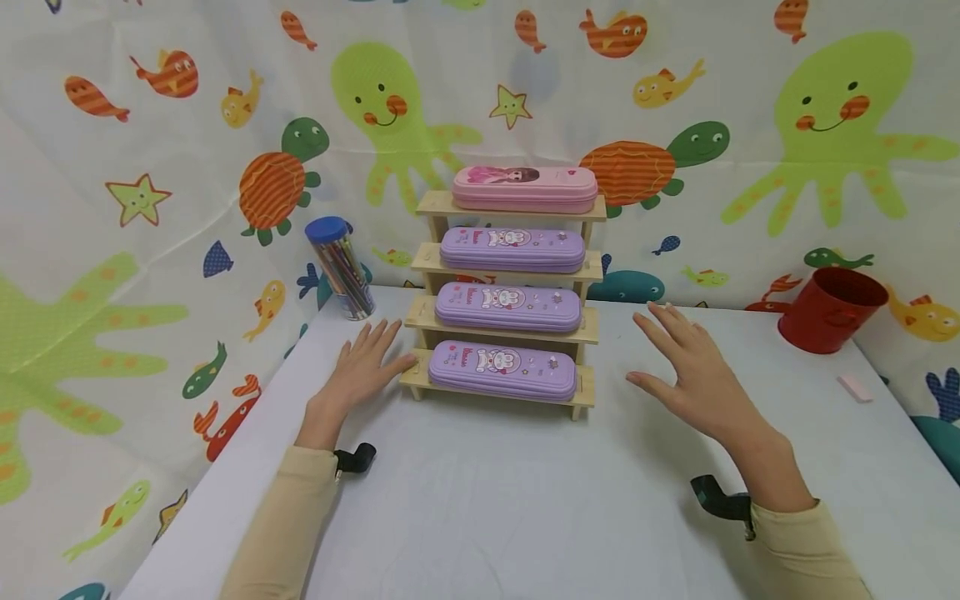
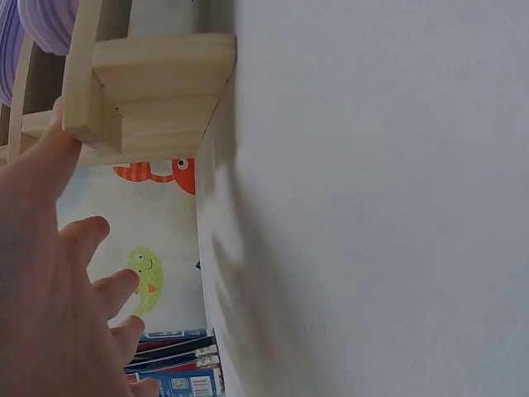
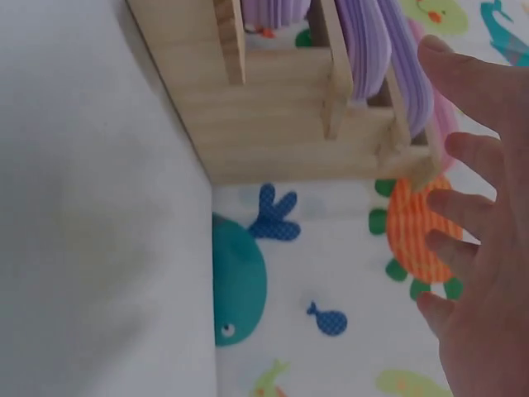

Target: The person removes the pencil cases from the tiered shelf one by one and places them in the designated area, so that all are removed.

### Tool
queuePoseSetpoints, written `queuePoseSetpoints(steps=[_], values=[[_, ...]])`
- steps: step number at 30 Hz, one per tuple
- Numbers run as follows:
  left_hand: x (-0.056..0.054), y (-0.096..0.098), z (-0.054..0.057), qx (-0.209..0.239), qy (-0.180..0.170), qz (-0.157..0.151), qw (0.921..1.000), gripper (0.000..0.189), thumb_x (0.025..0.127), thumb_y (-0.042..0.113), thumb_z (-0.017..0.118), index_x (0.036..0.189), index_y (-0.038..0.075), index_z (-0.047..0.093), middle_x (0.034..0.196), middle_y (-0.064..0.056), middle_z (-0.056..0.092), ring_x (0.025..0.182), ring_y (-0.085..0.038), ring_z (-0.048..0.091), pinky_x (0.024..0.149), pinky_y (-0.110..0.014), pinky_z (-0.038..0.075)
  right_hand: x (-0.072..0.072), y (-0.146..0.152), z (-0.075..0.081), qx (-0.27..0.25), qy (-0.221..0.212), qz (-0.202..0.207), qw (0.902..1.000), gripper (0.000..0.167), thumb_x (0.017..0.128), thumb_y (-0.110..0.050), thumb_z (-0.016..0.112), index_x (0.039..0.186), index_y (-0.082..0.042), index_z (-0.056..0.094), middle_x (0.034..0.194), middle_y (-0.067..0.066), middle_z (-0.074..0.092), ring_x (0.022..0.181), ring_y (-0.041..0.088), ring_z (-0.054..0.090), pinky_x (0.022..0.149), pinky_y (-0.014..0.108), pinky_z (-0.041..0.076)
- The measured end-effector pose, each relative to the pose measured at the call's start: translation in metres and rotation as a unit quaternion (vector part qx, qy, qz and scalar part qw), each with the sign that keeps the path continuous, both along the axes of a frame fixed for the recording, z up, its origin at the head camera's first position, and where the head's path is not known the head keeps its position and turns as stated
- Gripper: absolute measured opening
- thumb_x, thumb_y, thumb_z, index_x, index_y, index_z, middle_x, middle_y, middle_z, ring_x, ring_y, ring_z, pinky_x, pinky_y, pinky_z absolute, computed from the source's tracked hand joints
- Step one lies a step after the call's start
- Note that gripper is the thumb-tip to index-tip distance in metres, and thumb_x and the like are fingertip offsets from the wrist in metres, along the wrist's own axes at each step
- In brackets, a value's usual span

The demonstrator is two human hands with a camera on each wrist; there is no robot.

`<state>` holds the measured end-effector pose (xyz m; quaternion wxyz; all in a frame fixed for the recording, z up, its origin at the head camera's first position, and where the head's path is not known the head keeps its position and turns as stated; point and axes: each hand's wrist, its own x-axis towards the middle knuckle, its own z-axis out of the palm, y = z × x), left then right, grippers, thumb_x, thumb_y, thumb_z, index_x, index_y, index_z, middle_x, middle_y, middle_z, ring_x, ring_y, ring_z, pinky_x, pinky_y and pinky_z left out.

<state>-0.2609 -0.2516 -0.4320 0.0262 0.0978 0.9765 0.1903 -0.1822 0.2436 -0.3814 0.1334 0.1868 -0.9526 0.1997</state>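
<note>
A stepped wooden rack (image 1: pixel 587 387) stands mid-table in the head view. A pink pencil case (image 1: pixel 525 197) lies on its top tier. Three purple pencil cases with a cartoon print lie below: an upper one (image 1: pixel 512 250), a middle one (image 1: pixel 508 307) and the lowest (image 1: pixel 502 370). At the rack's left, my left hand (image 1: pixel 362 368) has its fingers spread; in the left wrist view its thumb (image 2: pixel 51 157) appears to touch the end of a tier. My right hand (image 1: pixel 693 379) hovers right of the rack, fingers apart, holding nothing.
A clear tube of pencils with a blue lid (image 1: pixel 328 231) stands back left. At the back right is a red bucket (image 1: pixel 821 312), with a small pink block (image 1: pixel 855 387) in front. A sea-animal cloth (image 1: pixel 465 75) hangs behind the white table (image 1: pixel 480 500).
</note>
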Motion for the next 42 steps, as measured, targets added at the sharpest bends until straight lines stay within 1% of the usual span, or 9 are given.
queuePoseSetpoints(steps=[5,9,14,19,25,31,37,40,42], values=[[0.0,0.003,-0.002,0.001,-0.007,-0.003,1.0,0.088,0.093,0.078,0.034,0.161,0.027,0.012,0.168,-0.01,0.011,0.155,-0.038,0.001,0.118,-0.066,0.001,0.001,-0.017,-0.002,-0.003,0.015,0.033,0.9994,0.086,0.085,-0.037,0.078,0.157,-0.027,0.031,0.163,0.009,0.029,0.147,0.037,0.028,0.111,0.065,0.03],[0.0,0.004,-0.004,0.01,-0.009,-0.011,0.9999,0.087,0.094,0.076,0.035,0.161,0.025,0.013,0.168,-0.01,0.012,0.155,-0.038,0.0,0.119,-0.066,0.001,0.004,-0.031,-0.003,0.001,0.021,0.056,0.9982,0.085,0.085,-0.037,0.078,0.156,-0.027,0.032,0.161,0.009,0.034,0.143,0.037,0.034,0.109,0.062,0.034],[0.0,0.005,-0.007,0.033,-0.019,-0.019,0.9991,0.086,0.094,0.075,0.036,0.161,0.024,0.016,0.168,-0.009,0.013,0.155,-0.037,0.001,0.119,-0.066,0.002,0.007,-0.047,-0.001,0.008,0.004,0.075,0.9972,0.083,0.086,-0.041,0.076,0.156,-0.028,0.033,0.159,0.009,0.037,0.142,0.034,0.038,0.11,0.058,0.037],[0.003,0.006,-0.009,0.058,-0.04,-0.025,0.9972,0.085,0.093,0.076,0.035,0.16,0.026,0.018,0.168,-0.007,0.016,0.155,-0.035,0.002,0.12,-0.063,0.001,0.008,-0.061,-0.002,0.009,-0.003,0.097,0.9953,0.077,0.087,-0.043,0.075,0.153,-0.026,0.04,0.156,0.007,0.042,0.14,0.032,0.042,0.11,0.054,0.04],[0.009,0.007,-0.007,0.074,-0.064,-0.02,0.9951,0.086,0.093,0.077,0.033,0.159,0.023,0.025,0.166,-0.005,0.023,0.156,-0.032,0.006,0.122,-0.059,0.002,0.003,-0.077,-0.009,0.008,0.009,0.129,0.9916,0.07,0.086,-0.042,0.076,0.147,-0.02,0.049,0.152,0.008,0.048,0.138,0.03,0.046,0.11,0.05,0.041],[0.011,0.009,-0.006,0.079,-0.083,-0.011,0.9933,0.088,0.093,0.077,0.034,0.157,0.018,0.029,0.165,-0.009,0.026,0.155,-0.033,0.009,0.123,-0.056,0.004,-0.004,-0.088,-0.017,0.016,0.007,0.137,0.9904,0.068,0.085,-0.042,0.077,0.144,-0.02,0.053,0.15,0.011,0.05,0.137,0.032,0.048,0.109,0.051,0.042],[0.013,0.012,-0.006,0.068,-0.107,0.004,0.9919,0.093,0.091,0.08,0.033,0.157,0.014,0.031,0.164,-0.018,0.025,0.152,-0.04,0.018,0.12,-0.06,0.015,-0.01,-0.095,-0.023,0.02,0.002,0.141,0.9898,0.067,0.085,-0.041,0.078,0.143,-0.019,0.054,0.149,0.011,0.05,0.136,0.032,0.049,0.108,0.05,0.043],[0.015,0.014,-0.004,0.07,-0.114,0.009,0.991,0.094,0.091,0.08,0.035,0.156,0.012,0.033,0.162,-0.018,0.029,0.15,-0.041,0.024,0.119,-0.059,0.02,-0.013,-0.097,-0.027,0.018,-0.006,0.14,0.9899,0.066,0.085,-0.041,0.077,0.143,-0.019,0.054,0.15,0.011,0.049,0.137,0.031,0.048,0.108,0.049,0.043],[0.015,0.014,-0.003,0.074,-0.114,0.003,0.9907,0.093,0.091,0.078,0.036,0.155,0.011,0.034,0.161,-0.018,0.033,0.149,-0.041,0.027,0.119,-0.058,0.023,-0.015,-0.099,-0.029,0.016,-0.013,0.141,0.9899,0.066,0.086,-0.04,0.077,0.143,-0.018,0.054,0.151,0.011,0.047,0.138,0.031,0.047,0.108,0.049,0.043]])
